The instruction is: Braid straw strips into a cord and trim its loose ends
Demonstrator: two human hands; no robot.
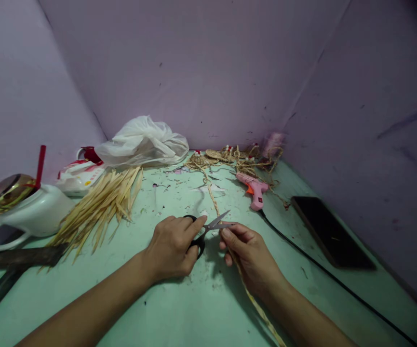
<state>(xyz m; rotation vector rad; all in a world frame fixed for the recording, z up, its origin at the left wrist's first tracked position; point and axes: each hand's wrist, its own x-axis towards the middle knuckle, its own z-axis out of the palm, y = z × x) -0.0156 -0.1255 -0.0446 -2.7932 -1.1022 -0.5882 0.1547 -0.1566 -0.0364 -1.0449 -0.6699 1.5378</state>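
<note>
Cord [213,200] | pinched in right hand [253,254], extending both sides | left hand [174,245] gripping scissors [208,228]

Phone [333,232] and glue gun [254,189] on green table [179,311]

Two hands, the left [174,246] and the right [253,253], at centre; one pair of scissors [207,228]; one braided cord [213,200]; at right, one pink glue gun [253,187] and one smartphone [331,233]; at left, one hammer [27,257], one white mug [36,214]; upper centre, one plastic bag [145,142]; the straw strips [101,202] overlap too much to count.
</note>
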